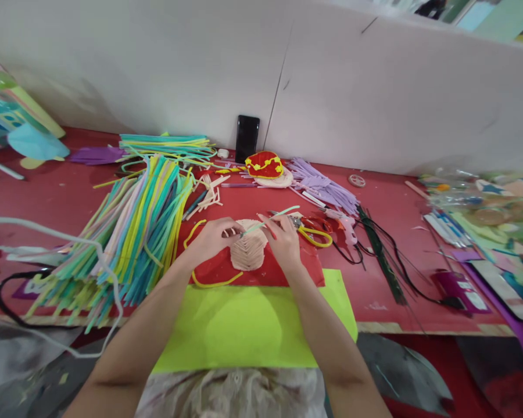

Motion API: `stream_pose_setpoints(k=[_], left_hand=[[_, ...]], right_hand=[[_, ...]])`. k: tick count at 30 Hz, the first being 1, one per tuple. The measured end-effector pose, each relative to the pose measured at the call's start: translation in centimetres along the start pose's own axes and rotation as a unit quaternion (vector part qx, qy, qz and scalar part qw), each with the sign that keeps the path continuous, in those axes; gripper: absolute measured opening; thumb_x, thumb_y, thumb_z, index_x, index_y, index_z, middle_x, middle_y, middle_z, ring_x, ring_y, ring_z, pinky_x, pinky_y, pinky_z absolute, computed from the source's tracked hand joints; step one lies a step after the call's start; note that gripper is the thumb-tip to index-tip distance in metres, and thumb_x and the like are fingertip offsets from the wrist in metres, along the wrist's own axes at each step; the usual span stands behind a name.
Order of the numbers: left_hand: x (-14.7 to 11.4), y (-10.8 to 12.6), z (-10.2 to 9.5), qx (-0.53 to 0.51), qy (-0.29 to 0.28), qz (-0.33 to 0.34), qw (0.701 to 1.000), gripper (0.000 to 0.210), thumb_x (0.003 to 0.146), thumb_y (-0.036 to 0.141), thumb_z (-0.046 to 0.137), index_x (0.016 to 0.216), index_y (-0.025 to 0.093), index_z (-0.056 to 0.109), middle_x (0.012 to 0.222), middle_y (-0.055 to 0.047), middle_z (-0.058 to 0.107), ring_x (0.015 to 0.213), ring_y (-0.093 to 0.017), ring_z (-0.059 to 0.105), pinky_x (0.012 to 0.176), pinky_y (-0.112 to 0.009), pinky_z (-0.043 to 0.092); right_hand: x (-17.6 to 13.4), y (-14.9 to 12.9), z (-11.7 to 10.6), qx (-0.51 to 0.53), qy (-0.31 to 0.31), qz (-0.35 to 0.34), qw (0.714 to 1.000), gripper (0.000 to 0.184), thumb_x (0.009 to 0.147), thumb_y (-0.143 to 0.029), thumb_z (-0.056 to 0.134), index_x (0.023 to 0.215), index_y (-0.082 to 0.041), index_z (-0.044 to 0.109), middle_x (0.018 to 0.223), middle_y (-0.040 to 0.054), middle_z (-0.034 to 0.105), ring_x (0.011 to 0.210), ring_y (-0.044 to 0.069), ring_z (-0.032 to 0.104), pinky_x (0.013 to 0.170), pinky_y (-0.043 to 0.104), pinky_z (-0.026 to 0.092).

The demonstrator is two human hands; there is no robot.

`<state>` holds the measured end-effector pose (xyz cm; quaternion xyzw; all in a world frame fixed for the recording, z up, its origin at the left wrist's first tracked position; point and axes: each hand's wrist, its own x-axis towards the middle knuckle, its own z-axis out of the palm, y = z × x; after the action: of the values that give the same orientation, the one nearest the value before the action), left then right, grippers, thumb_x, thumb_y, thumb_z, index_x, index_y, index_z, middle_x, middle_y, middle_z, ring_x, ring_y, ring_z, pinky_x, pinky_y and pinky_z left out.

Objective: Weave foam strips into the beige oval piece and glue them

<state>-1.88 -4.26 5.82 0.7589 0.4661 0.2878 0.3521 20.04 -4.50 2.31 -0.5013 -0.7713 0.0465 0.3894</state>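
A pale mint-green pipe cleaner [251,229] stretches between my two hands, its free end pointing up to the right. My left hand [220,237] pinches its left end. The fingers of my right hand [282,237] are closed around it further along. Just below lies a beige rounded piece [247,258] made of pipe cleaners in a chevron pattern, on a red sheet [283,270]. A yellow pipe cleaner [218,284] curves round its left side. Yellow-handled pliers [316,235] rest beside my right hand.
A big bundle of colored pipe cleaners [131,226] covers the left. Behind stand a phone [247,138] and a red ornament with yellow flowers [264,165]. To the right are purple pipe cleaners [322,183], a glue gun [344,226] and black cables. A lime sheet [239,325] overhangs the front edge.
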Motion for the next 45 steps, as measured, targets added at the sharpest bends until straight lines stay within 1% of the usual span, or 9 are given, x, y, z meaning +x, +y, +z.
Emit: stream_pose_setpoints(k=[7,12,15,19,25,31,35,39,45], left_hand=[[0.0,-0.1,-0.1,0.029,-0.006,-0.025,0.999,0.016,0.081,0.029,0.059,0.09,0.021,0.069,0.09,-0.002,0.07,0.076,-0.014,0.062,0.071,-0.023,0.047],[0.1,-0.3,0.1,0.036,0.01,0.012,0.999,0.014,0.08,0.031,0.06,0.083,0.021,0.07,0.084,-0.002,0.068,0.076,-0.014,0.062,0.072,-0.023,0.046],[0.3,-0.5,0.4,-0.083,0.027,-0.06,0.994,0.014,0.08,0.03,0.057,0.082,0.018,0.065,0.069,0.0,0.065,0.063,-0.013,0.061,0.063,-0.023,0.048],[0.7,-0.8,1.1,-0.285,0.041,-0.146,0.946,0.012,0.081,0.028,0.055,0.085,0.017,0.056,0.063,0.001,0.063,0.056,-0.013,0.063,0.061,-0.027,0.054],[1.2,-1.5,2.5,-0.295,0.036,-0.196,0.934,0.003,0.082,0.018,0.054,0.085,0.018,0.053,0.074,-0.004,0.071,0.071,-0.016,0.07,0.073,-0.032,0.057],[1.0,-2.3,3.1,-0.21,0.021,-0.208,0.955,0.003,0.082,0.018,0.053,0.08,0.018,0.055,0.072,-0.006,0.071,0.066,-0.017,0.07,0.065,-0.03,0.056],[0.9,-2.8,3.0,-0.095,0.044,-0.188,0.977,0.004,0.077,0.018,0.057,0.073,0.018,0.056,0.069,-0.004,0.069,0.061,-0.017,0.066,0.061,-0.028,0.051],[1.0,-2.9,2.9,0.023,0.065,-0.168,0.983,0.004,0.073,0.02,0.062,0.072,0.018,0.058,0.074,-0.004,0.068,0.068,-0.018,0.063,0.064,-0.027,0.046],[-0.5,-2.0,-0.1,0.128,0.099,-0.179,0.97,0.015,0.078,0.031,0.061,0.085,0.019,0.063,0.083,-0.005,0.069,0.077,-0.019,0.064,0.071,-0.027,0.045]], right_hand=[[0.4,2.1,-1.5,-0.016,0.07,0.041,0.997,0.024,0.088,-0.026,0.054,0.106,-0.03,0.071,0.11,0.0072,0.057,0.097,0.022,0.051,0.088,0.04,0.044],[0.7,1.6,-1.3,0.058,0.084,0.084,0.991,0.02,0.087,-0.031,0.057,0.097,-0.024,0.073,0.087,0.0063,0.065,0.085,0.02,0.059,0.084,0.037,0.047],[0.7,0.4,-0.4,0.175,0.055,0.144,0.973,0.022,0.083,-0.036,0.061,0.096,-0.021,0.07,0.077,0.0034,0.068,0.071,0.017,0.062,0.074,0.034,0.05],[0.8,-1.1,0.1,0.326,-0.03,0.207,0.922,0.033,0.082,-0.038,0.06,0.111,-0.021,0.059,0.062,-0.003,0.064,0.045,0.011,0.053,0.048,0.024,0.045],[0.3,-1.0,1.3,0.401,-0.073,0.226,0.885,0.033,0.082,-0.035,0.058,0.112,-0.023,0.053,0.072,-0.0029,0.064,0.053,0.011,0.06,0.048,0.023,0.05],[-0.5,-0.2,3.4,0.321,-0.115,0.194,0.92,0.041,0.081,-0.035,0.06,0.12,-0.023,0.056,0.081,0.0001,0.065,0.057,0.011,0.059,0.057,0.025,0.053],[-0.8,-0.3,4.0,0.17,-0.102,0.082,0.977,0.054,0.078,-0.028,0.065,0.131,-0.023,0.052,0.107,0.0078,0.06,0.09,0.019,0.06,0.084,0.033,0.051],[-1.1,-0.6,4.5,0.125,-0.116,0.028,0.985,0.052,0.081,-0.017,0.059,0.131,-0.025,0.051,0.121,0.009,0.054,0.117,0.022,0.049,0.102,0.037,0.04],[-1.5,-0.5,5.0,0.114,-0.125,0.026,0.985,0.031,0.082,-0.021,0.061,0.112,-0.022,0.065,0.101,0.0077,0.057,0.098,0.02,0.055,0.091,0.034,0.046]])
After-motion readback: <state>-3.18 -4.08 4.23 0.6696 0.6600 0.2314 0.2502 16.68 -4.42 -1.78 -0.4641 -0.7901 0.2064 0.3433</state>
